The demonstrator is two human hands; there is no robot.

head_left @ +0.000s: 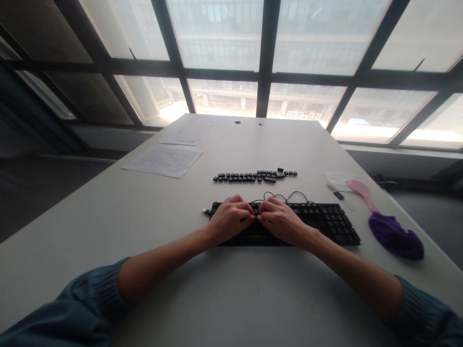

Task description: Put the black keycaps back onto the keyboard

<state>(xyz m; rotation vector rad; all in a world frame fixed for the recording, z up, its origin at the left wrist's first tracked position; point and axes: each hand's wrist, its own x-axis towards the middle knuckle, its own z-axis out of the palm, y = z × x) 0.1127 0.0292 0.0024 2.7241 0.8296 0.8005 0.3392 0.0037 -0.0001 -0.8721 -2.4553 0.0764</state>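
A black keyboard (336, 222) lies lengthwise on the white table. Over its left part is my left hand (231, 218), its fingers curled and drawn together down at the keys. My right hand (280, 218) is right beside it, also with bent, pinched fingers, and the fingertips of the two almost meet. Whatever sits between the fingertips is too small or hidden to make out. Behind the keyboard, loose black keycaps (248, 179) lie in rough rows. A USB plug (206, 211) shows at the keyboard's left end, and a thin cable (297, 193) loops behind it.
Printed sheets (164, 160) lie at the back left of the table. On the right are a pink hairbrush (360, 188), a purple cloth item (394, 235), a clear plastic bag (333, 179) and a small black tag (338, 195). Windows stand beyond the far edge.
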